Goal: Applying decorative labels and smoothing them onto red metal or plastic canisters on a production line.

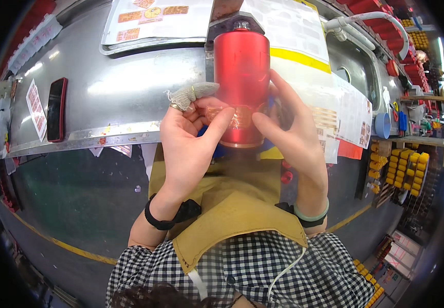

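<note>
- Left hand (188,138): thumb and fingers pinch left end of copper-coloured patterned film (241,117).
- Right hand (295,134): thumb by film's right edge; can't tell if gripping.
- Film between thumbs, near end of red metallic cylinder (242,66); cylinder's long axis near-far, hands equally close.

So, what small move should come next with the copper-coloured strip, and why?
Perhaps the left hand should ease the left end of the copper-coloured strip against the red bottle: that end seems to stand out past the bottle's side, while the middle lies on it.
</note>
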### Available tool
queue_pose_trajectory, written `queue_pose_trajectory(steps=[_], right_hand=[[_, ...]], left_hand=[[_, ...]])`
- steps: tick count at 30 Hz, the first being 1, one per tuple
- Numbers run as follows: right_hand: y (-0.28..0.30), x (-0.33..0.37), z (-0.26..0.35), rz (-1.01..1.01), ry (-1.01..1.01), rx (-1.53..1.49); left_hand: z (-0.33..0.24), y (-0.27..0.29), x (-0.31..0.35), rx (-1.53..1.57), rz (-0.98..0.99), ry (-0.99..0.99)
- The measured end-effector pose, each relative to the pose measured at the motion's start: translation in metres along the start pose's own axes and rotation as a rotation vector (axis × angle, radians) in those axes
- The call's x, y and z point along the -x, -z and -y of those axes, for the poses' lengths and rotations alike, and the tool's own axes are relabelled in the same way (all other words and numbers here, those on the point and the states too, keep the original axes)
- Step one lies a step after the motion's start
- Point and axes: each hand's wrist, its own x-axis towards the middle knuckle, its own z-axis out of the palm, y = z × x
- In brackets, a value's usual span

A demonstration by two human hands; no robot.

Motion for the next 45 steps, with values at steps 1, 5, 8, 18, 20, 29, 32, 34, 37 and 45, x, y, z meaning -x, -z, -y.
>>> queue_pose_trajectory(steps=[1, 5, 8, 18, 20, 29, 32, 34, 37, 45], right_hand=[[0.000, 0.000, 0.001, 0.001, -0.007, 0.015], [-0.001, 0.000, -0.001, -0.014, 0.002, 0.001], [0.001, 0.000, 0.002, 0.004, -0.014, 0.034], [-0.004, -0.003, -0.013, -0.002, 0.082, -0.042], [-0.003, -0.002, -0.009, 0.007, 0.040, 0.008], [-0.005, -0.001, -0.012, -0.021, 0.071, -0.026], [-0.004, 0.000, -0.002, 0.001, 0.026, 0.084], [-0.005, -0.001, -0.007, -0.007, 0.060, 0.078], [-0.006, -0.001, -0.010, -0.013, 0.077, 0.041], [-0.007, -0.001, -0.008, -0.011, 0.044, -0.024]], left_hand=[[0.000, 0.000, 0.000, 0.000, 0.000, 0.001], [-0.001, -0.001, 0.000, -0.010, 0.004, -0.003], [0.000, 0.000, 0.000, -0.019, -0.003, -0.011], [0.002, 0.000, 0.000, -0.026, -0.004, -0.018], [0.003, 0.001, 0.000, -0.024, -0.005, -0.029], [0.001, -0.001, -0.001, -0.012, -0.004, -0.018], [0.001, 0.000, 0.000, -0.021, -0.007, -0.019], [0.002, 0.001, 0.000, -0.029, -0.012, -0.019], [0.002, 0.001, 0.000, -0.026, -0.013, -0.020], [-0.002, 0.006, -0.002, 0.091, 0.027, 0.044]])
